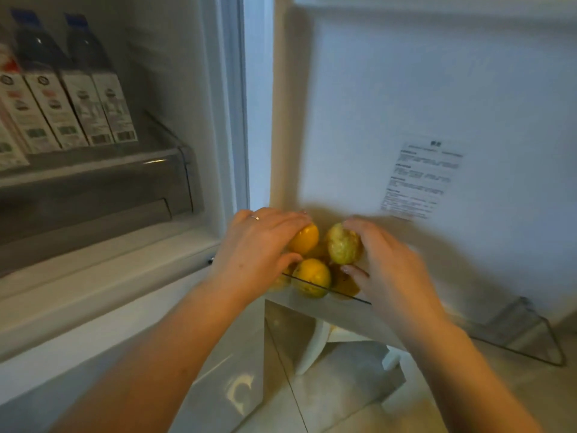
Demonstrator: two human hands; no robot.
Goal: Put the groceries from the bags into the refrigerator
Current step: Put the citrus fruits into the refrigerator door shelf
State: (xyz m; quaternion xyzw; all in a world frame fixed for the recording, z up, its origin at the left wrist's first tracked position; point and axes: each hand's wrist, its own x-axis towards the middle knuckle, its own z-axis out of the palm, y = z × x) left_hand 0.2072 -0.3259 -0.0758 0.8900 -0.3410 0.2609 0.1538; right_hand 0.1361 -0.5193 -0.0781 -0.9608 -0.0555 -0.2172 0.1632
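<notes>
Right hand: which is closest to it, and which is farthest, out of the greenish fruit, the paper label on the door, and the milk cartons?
From the right hand, in the head view:
1. Greenish fruit: its fingers curl over it, in the door shelf.
2. Paper label: on the door wall, up and to the right.
3. Milk cartons: far left, on the fridge's inside shelf.

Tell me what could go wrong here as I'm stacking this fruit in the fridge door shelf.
1. The fruits are piled: the orange fruit under the left hand sits above the lower orange fruit, near the door shelf rim, so it may roll out onto the floor.
2. The greenish fruit in the right hand looks blotchy; pressing it in could bruise it.
</notes>
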